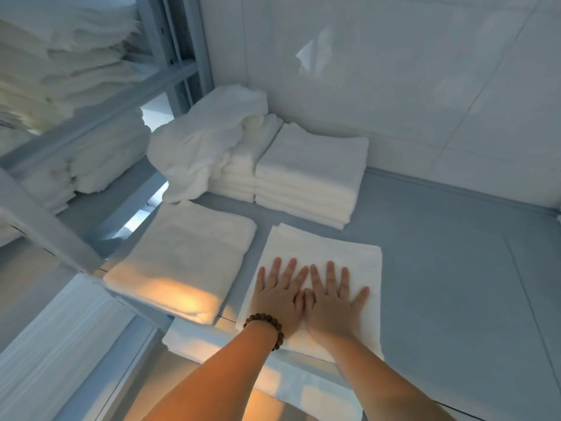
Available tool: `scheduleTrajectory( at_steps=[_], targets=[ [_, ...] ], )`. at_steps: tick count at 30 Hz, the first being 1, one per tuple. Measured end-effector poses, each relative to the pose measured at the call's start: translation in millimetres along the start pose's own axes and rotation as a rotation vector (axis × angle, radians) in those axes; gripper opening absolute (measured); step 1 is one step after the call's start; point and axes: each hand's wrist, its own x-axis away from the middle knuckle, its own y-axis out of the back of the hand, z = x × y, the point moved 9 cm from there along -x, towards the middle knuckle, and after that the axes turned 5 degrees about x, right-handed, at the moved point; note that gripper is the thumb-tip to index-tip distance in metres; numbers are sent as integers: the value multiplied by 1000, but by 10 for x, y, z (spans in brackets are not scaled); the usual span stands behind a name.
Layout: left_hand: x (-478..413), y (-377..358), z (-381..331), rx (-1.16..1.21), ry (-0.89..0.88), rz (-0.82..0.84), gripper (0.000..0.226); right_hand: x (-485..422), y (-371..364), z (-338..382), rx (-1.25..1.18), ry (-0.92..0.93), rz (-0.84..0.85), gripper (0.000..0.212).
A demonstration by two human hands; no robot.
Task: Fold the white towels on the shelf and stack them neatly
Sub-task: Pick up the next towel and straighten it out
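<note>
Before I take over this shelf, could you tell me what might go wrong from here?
The folded towel under the flat left hand and right hand reaches the shelf front edge and could slide off if pushed. The crumpled towels lean on a rear stack and might tip it or spill forward.

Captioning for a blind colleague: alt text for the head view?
The left hand and right hand press flat on a folded white towel on the shelf. A second folded towel lies left of it; behind are a neat stack and a crumpled heap.
</note>
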Motion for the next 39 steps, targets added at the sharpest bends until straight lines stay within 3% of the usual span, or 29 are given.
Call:
scheduleTrajectory(
  at_steps=[10,14,18,23,25,28,32,35,37,39],
  targets=[
    [-140,98,564,32,-4,-23,51,-255,-34,426,-15,-15,-49,52],
    [-124,107,580,23,-7,-6,53,-112,-21,186,10,-25,-63,53],
    [-120,96,514,17,-22,29,53,64,-46,-145,-22,-160,-75,60],
    [-163,204,477,37,-42,152,55,79,-39,-169,-6,-238,53,68],
    [-194,384,482,99,-47,199,60,55,89,-89,23,-216,99,60],
    [-235,995,684,202,8,12,64,-134,425,188,-54,-151,114,61],
    [-304,1791,1345,121,167,-264,43,-542,1151,903,-134,45,-36,60],
    [-291,2269,1880,194,233,-474,29,-856,1640,1462,-157,194,-166,57],
    [-317,2473,2192,261,250,-572,35,-1051,1887,1793,-178,263,-222,56],
    [-415,2542,2461,272,311,-561,49,-1213,2075,2080,-212,310,-263,58]
  ],
)
